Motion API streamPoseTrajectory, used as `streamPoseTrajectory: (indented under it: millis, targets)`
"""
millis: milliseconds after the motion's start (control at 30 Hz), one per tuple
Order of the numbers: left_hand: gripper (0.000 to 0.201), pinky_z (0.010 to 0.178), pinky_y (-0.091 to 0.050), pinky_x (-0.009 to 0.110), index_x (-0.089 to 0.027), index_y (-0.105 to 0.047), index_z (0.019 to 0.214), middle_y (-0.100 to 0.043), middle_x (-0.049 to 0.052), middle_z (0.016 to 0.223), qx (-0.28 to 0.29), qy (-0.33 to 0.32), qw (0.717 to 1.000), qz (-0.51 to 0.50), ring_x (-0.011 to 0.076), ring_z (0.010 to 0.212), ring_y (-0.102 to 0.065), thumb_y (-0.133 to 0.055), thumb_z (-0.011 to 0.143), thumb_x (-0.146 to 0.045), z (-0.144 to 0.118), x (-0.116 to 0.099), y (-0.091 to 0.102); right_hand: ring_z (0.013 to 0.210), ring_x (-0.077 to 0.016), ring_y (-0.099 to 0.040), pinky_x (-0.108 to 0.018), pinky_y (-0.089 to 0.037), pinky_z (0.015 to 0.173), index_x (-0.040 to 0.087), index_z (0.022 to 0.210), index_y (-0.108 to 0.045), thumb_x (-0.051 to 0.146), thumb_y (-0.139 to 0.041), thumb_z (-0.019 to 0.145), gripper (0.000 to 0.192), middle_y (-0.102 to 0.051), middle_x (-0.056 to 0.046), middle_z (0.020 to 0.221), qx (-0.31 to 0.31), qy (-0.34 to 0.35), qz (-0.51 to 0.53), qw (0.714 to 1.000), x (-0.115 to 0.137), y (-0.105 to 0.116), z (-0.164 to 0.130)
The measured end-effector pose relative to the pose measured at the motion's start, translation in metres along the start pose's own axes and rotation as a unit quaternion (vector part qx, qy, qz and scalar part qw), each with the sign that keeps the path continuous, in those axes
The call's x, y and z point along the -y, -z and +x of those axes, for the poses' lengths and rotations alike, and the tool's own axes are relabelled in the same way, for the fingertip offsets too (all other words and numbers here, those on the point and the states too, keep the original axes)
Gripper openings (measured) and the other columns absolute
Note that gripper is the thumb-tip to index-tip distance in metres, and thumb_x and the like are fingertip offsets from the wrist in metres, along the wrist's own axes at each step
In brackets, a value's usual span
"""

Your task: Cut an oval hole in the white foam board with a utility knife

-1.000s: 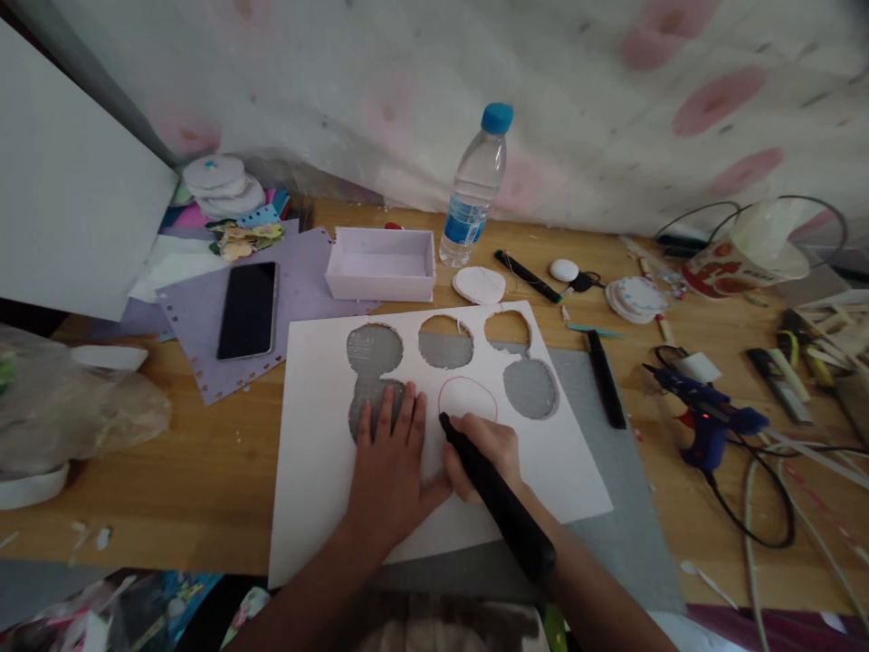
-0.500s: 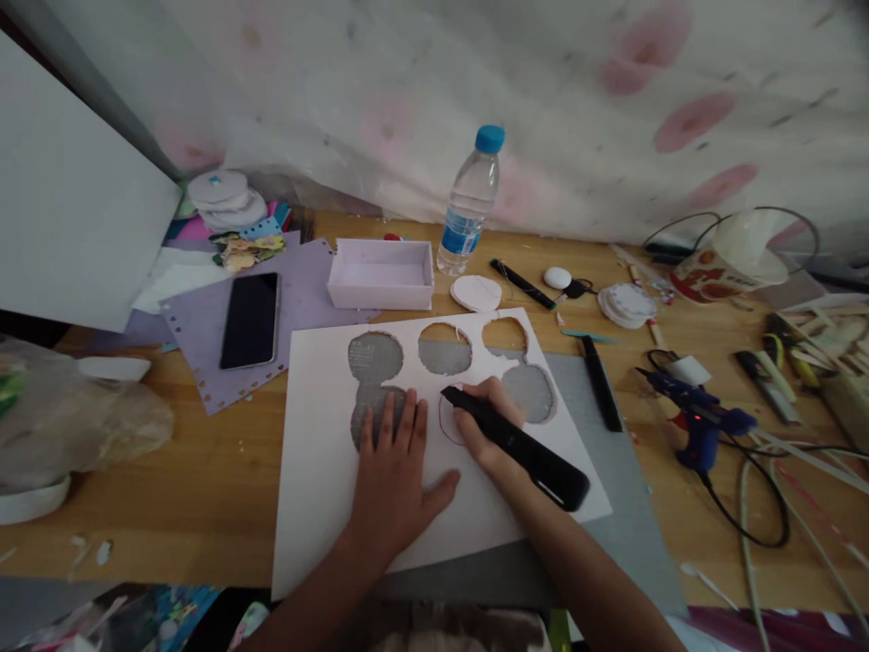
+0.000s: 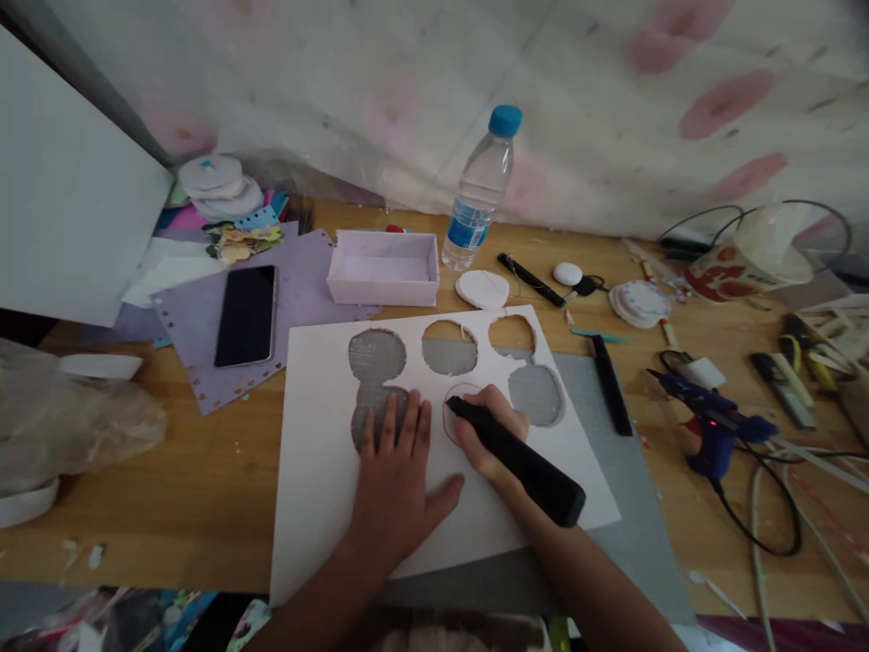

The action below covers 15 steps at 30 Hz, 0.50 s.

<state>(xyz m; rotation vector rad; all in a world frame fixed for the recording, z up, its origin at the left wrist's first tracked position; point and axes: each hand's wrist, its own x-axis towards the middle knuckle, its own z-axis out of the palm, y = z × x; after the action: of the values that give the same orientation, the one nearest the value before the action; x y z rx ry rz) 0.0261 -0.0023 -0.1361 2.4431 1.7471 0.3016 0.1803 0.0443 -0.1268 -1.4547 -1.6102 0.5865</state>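
Observation:
A white foam board (image 3: 319, 534) with several rounded holes lies on a grey cutting mat (image 3: 597, 407). My left hand (image 3: 394, 480) rests flat on the board, fingers spread, its fingertips partly over the lower left hole. My right hand (image 3: 492, 435) is closed round a thick black pen-shaped tool (image 3: 536, 466). The tool's narrow end is at a red outlined circle (image 3: 446, 418) on the board, right of my left fingertips. Its handle slants back towards my right forearm. Whether the tip goes into the board I cannot tell.
Behind the board are a white box (image 3: 384, 272), a water bottle (image 3: 479, 190) and white foam discs (image 3: 482, 289). To the left lies a phone (image 3: 246, 315) on purple paper (image 3: 194, 362). A black cap-like piece (image 3: 611, 385) and a blue glue gun (image 3: 712, 421) with cables lie right.
The tool's tip has shifted slightly along the left side of the red circle, and its handle has rolled a little. My left hand stays on the board. The camera view has moved slightly.

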Motion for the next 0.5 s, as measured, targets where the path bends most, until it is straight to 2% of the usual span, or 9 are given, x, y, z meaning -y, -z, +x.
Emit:
streamPoseTrajectory:
  millis: [233,500]
  targets:
    - [0.082,0.115,-0.017,0.059,-0.01,-0.032,0.151,-0.022,0.011,0.161,0.011,0.005,1.0,-0.003,0.0386,0.146,-0.022,-0.046,0.089,-0.061,0.0006,-0.0007,0.001,0.048,-0.0121,-0.055,-0.022,-0.045,0.05,0.025,0.076,-0.051,0.021,-0.059,0.075,0.009,-0.059,0.005,0.059,0.002,0.006,0.0,1.0,-0.0008,-0.0006,0.0001]
    - [0.081,0.115,-0.018,0.059,-0.011,-0.035,0.15,-0.023,0.012,0.161,0.011,0.006,1.0,-0.004,0.0387,0.145,-0.023,-0.048,0.088,-0.06,0.0015,-0.001,0.001,0.042,-0.0107,-0.047,-0.022,-0.041,0.045,0.025,0.077,-0.049,0.021,-0.06,0.077,0.011,-0.052,0.007,0.056,0.018,0.036,-0.027,0.999,-0.0053,-0.0034,-0.001]
